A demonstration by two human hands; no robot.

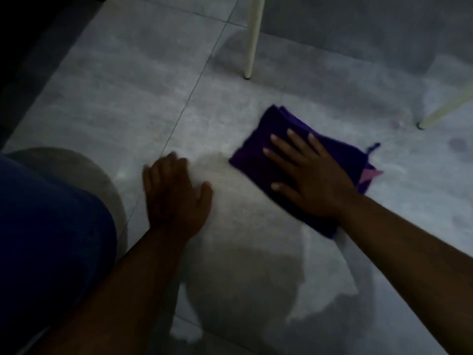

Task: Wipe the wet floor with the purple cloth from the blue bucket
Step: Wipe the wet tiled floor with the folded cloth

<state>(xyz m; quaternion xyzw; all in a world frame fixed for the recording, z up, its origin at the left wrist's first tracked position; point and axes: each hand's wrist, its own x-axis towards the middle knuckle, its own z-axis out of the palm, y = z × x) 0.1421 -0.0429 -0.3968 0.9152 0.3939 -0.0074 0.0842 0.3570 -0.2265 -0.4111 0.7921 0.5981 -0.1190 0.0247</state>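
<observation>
Since the floor (pixel 128 103) fills nearly the whole view, grey tile with pale wet sheen around the hands, the wiping step looks to be in hand. Two white chair legs (pixel 252 39) stand beyond. The blue bucket is not clearly seen. The cloth (pixel 261 160), folded, lies flat on the tile under the right hand (pixel 309 180), whose fingers (pixel 294 139) are spread flat, pressing down rather than gripping. The left hand (pixel 174 190) rests on bare tile beside it, loosely open, holding nothing. Next, I judge, the cloth must be pushed across the remaining wet sheen with steady pressure.
</observation>
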